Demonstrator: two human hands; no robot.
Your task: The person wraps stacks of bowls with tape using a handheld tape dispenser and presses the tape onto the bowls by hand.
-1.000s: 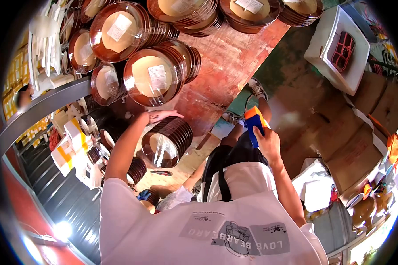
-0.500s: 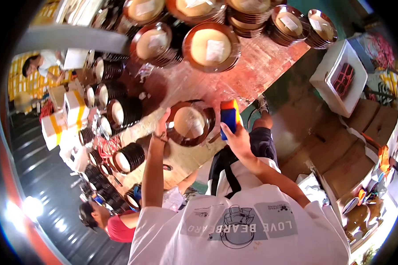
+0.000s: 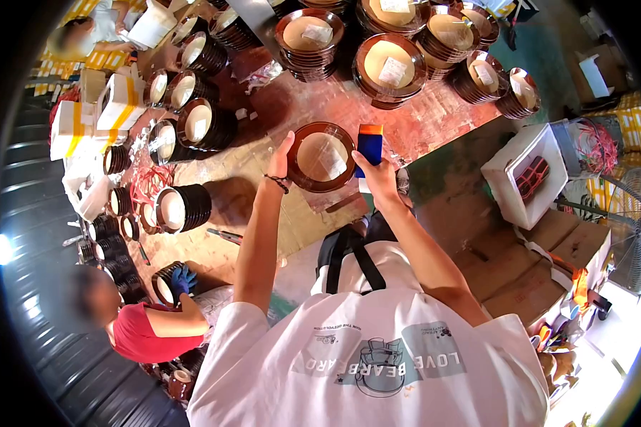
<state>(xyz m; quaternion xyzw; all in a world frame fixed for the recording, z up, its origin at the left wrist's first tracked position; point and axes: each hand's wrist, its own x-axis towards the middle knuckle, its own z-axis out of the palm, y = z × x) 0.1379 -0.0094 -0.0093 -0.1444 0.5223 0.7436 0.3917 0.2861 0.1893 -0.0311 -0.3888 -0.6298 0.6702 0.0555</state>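
A round brown-rimmed dish (image 3: 312, 158) with a beige centre and a pale label lies in front of me, at the middle of the view. My left hand (image 3: 280, 158) rests along its left edge, fingers stretched out flat against the rim. On the other side, my right hand (image 3: 379, 183) is closed around a blue block with an orange end (image 3: 369, 151), held upright close to the dish's right rim. Whether anything is stacked under the dish is hard to see.
Stacks of similar dishes (image 3: 389, 65) stand along the table's (image 3: 335, 220) far side, with more on the left. A co-worker in a red shirt (image 3: 149, 331) handles a stack with a blue glove (image 3: 184, 279). To the right are a foam box (image 3: 523, 174) and cardboard boxes (image 3: 516, 281).
The view has shifted, so the table's surroundings sit differently. My left hand now lies against the dish's rim. My right hand still holds the block, which stands nearer the rim.
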